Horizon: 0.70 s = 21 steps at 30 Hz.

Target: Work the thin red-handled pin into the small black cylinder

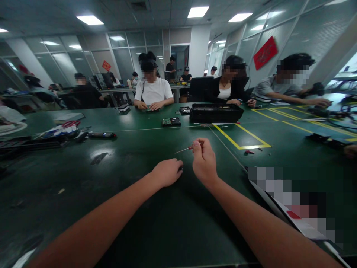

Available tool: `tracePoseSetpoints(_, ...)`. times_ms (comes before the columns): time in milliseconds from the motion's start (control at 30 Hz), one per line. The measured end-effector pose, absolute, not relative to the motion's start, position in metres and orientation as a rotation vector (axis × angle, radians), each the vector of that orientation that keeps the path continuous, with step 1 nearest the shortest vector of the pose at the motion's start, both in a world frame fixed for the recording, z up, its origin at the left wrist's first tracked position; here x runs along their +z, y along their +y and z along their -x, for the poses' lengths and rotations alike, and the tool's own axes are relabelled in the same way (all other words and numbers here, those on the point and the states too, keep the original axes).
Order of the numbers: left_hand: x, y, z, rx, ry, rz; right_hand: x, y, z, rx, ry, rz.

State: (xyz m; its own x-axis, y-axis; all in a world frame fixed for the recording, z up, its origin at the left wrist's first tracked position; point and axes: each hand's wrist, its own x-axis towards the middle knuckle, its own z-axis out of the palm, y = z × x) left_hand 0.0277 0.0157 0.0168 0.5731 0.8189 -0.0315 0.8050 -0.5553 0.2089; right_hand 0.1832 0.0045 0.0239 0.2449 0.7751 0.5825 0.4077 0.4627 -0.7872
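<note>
Left hand: curled, back upward, cannot tell whether grasping
Right hand: clenched round screwdriver, fist upright, near left hand

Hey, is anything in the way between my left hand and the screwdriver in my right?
Nothing visible stands between your left hand and the screwdriver gripped by your right hand; only green tabletop shows there. A small dark thing shows at the left hand; I can't tell what.
</note>
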Motion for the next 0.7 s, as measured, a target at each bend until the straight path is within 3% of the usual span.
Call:
tracePoseSetpoints(167,0.02,0.017,-0.019,0.182,1.387,-2.499,0.024,0.004,-0.183,0.332,-1.382,1.146)
tracePoseSetpoints(700,0.051,0.013,0.126,1.328,1.381,-1.011,0.022,0.004,-0.184,0.424,-1.402,1.176)
